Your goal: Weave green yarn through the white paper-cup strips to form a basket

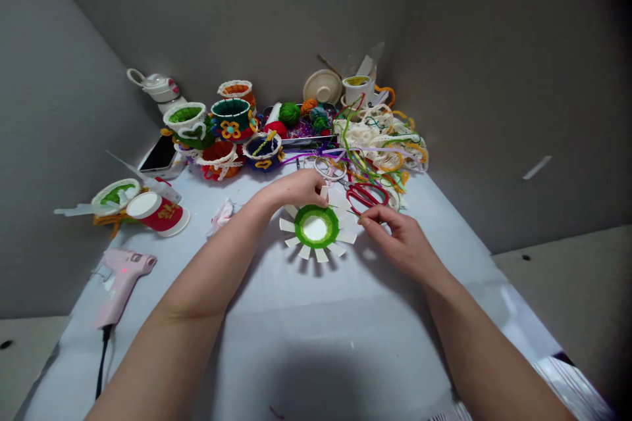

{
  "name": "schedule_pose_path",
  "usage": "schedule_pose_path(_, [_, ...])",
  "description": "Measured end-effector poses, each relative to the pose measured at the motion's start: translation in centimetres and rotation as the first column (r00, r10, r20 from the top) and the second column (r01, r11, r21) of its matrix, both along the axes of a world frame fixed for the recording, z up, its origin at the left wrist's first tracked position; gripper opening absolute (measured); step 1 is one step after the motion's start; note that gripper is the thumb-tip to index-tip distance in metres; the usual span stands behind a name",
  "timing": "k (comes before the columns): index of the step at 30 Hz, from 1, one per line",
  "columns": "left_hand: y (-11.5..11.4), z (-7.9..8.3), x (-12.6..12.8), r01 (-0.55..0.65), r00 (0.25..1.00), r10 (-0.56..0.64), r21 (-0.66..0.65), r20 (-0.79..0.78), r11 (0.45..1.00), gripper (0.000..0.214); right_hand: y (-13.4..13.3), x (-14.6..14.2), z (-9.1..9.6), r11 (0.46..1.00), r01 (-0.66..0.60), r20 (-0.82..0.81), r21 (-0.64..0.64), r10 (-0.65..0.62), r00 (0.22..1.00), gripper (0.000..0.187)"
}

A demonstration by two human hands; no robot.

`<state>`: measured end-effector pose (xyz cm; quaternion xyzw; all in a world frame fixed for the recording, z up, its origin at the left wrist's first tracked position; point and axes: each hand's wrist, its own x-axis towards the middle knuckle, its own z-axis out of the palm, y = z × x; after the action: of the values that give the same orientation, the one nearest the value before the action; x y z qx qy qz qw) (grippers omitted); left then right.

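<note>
A white paper cup point(315, 228) with its wall cut into splayed strips is in the middle of the table, its open side toward me. Green yarn point(302, 239) runs in a ring between the strips, lighter green near the base. At the cup's far edge, my left hand point(309, 187) is closed on a strip. To the right of the cup, my right hand point(397, 237) pinches a thin strand, whose kind is too small to make out. Beyond the right fingertips lie red-handled scissors point(366, 196).
A pink glue gun point(121, 283) with a cord lies at left, near a red-and-white paper cup point(160, 214). Several yarn-woven cups point(230, 120) stand at the back left. Yarn balls point(289, 114) fill a tray, beside a heap of lace and yarn point(388, 138).
</note>
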<state>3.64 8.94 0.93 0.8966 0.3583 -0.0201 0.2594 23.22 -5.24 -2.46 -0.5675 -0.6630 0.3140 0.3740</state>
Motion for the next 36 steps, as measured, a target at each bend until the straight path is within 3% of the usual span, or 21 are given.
schedule_pose_path(7, [0.0,0.1,0.0,0.004,1.000,-0.004,-0.016,-0.006,1.000,0.021,-0.3,0.0,-0.4,0.994,-0.002,0.066,0.108,-0.006,0.998,0.018])
schedule_pose_path(13, [0.2,0.1,-0.1,-0.037,0.999,0.037,-0.017,-0.010,0.999,0.022,-0.1,0.2,-0.1,0.982,-0.113,0.101,0.153,0.098,0.990,0.017])
schedule_pose_path(16, [0.5,-0.1,-0.2,-0.084,0.996,0.083,-0.029,-0.017,0.996,0.025,0.2,0.3,-0.6,0.992,-0.109,0.172,0.070,0.096,0.980,0.018])
schedule_pose_path(20, [0.9,-0.4,-0.5,-0.136,0.990,0.132,-0.095,-0.041,0.986,0.026,0.3,0.1,-1.6,0.971,-0.217,0.301,-0.100,0.238,0.924,0.025])
schedule_pose_path(26, [1.0,-0.5,-0.9,-0.142,0.990,0.133,-0.256,-0.053,0.956,0.027,0.2,-0.6,-2.0,0.976,-0.183,0.320,-0.114,0.211,0.924,0.025])
schedule_pose_path(31, [0.3,0.7,-1.4,-0.061,0.995,0.033,-0.308,-0.097,0.949,0.052,0.3,-0.5,-2.1,0.986,-0.116,0.317,-0.118,0.148,0.937,0.029])
schedule_pose_path(36, [-0.1,1.6,-1.1,0.130,0.983,-0.149,-0.159,-0.110,0.979,0.055,0.5,-0.5,-2.3,0.986,-0.118,0.314,-0.116,0.148,0.938,0.031])
